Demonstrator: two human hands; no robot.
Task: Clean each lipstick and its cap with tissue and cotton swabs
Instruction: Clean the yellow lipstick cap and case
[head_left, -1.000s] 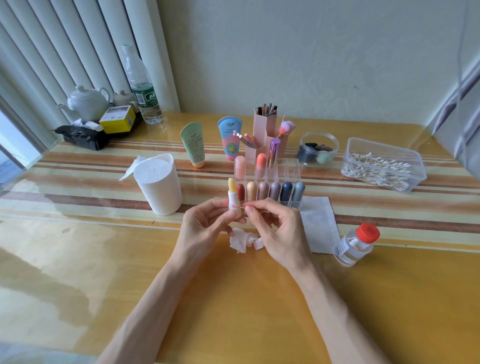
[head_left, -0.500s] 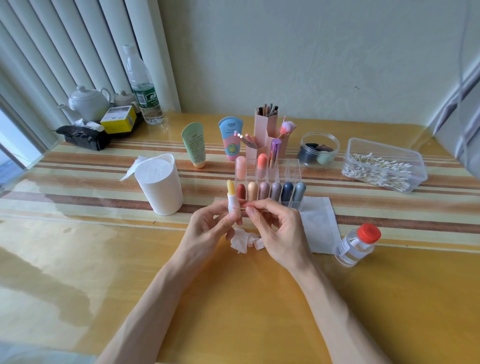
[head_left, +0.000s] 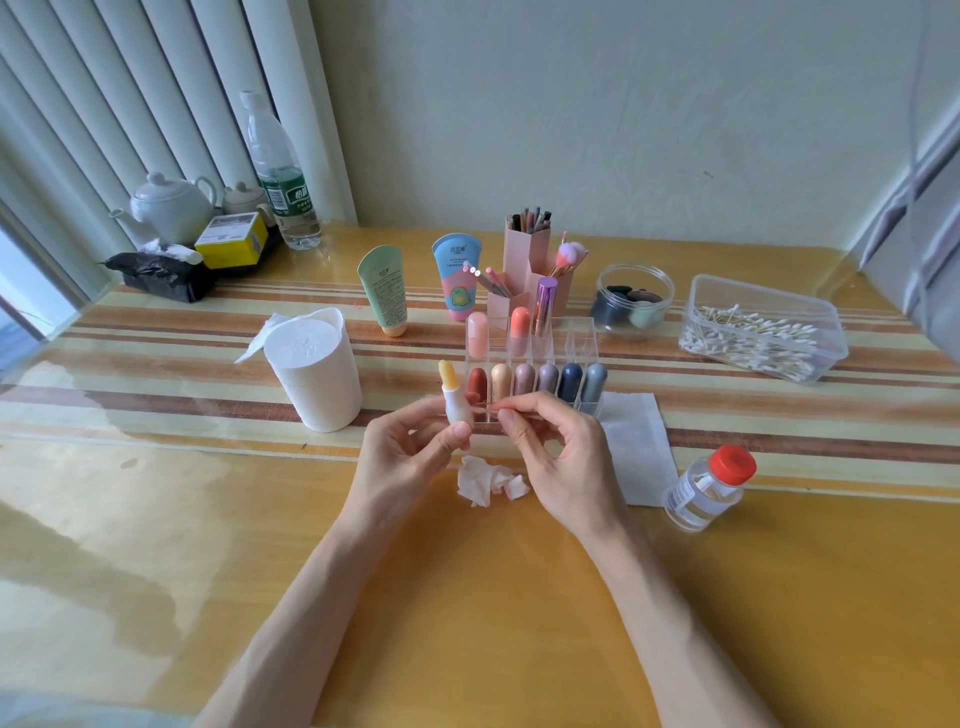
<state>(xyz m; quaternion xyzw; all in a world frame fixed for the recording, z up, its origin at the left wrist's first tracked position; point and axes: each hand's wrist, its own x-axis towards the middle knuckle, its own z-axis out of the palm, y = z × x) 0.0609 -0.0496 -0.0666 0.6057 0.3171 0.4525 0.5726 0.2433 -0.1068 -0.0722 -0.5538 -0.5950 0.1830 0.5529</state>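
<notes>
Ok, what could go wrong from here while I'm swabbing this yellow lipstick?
1. The lipstick in your left hand is uncapped and wound up; if the cotton swab pinched in your right hand slips upward, it could gouge or smear the soft yellow tip.
2. Your hands work right in front of the clear organizer; a stray knuckle might knock it and topple the capped lipsticks standing inside.

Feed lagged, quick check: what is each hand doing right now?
Left hand: holds the uncapped yellow lipstick upright.
Right hand: pinches a cotton swab, tip toward the lipstick.
</notes>
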